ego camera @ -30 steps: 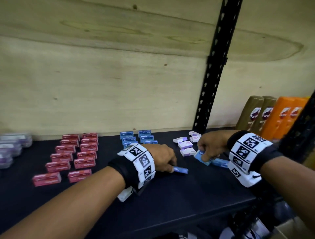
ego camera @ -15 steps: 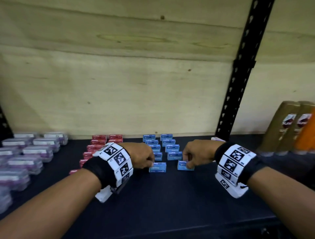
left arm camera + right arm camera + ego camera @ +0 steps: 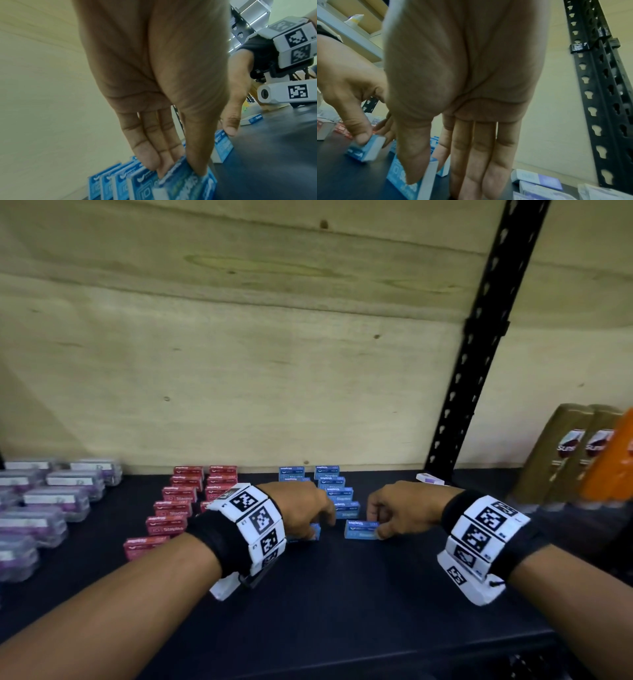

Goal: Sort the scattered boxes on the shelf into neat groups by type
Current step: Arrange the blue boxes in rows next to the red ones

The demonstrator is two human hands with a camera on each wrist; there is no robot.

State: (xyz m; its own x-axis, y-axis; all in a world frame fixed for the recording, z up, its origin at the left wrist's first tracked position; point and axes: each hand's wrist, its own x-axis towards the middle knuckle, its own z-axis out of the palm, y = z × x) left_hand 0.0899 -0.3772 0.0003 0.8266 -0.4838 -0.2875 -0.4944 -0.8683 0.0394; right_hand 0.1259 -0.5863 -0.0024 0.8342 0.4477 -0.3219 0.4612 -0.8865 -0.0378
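**Both hands on blue boxes at the front of the blue rows**

Right now each hand pinches one small blue box on the dark shelf (image 3: 342, 611). The left hand (image 3: 301, 508) has its thumb on the near face and its fingers (image 3: 150, 152) behind the left box (image 3: 180, 185), which sits at the front of the left blue row, touching the box behind it. The right hand (image 3: 400, 508) grips the right box (image 3: 361, 529) the same way, thumb in front and fingers behind; that box lies flat, just in front of the right blue row, with a small gap to the next one.

Blue boxes (image 3: 337, 493): two rows running back to the wall. I count five in the right row beyond the held one; the left row is mostly hidden by the hand, with four showing in the left wrist view. Red boxes (image 3: 171, 508): also two rows, about seven in the left one, the right one partly hidden behind the wrist. They are all small flat cardboard cartons with printed lids.

Further left lie clear plastic cases (image 3: 54, 498) with purple contents, roughly ten in view, blurred. Beside the black perforated post (image 3: 479, 354) sit a few white-and-lilac boxes (image 3: 537, 178). At far right stand two brown bottles (image 3: 561, 453) and an orange one (image 3: 613, 460). Plywood (image 3: 239, 354) backs the shelf.
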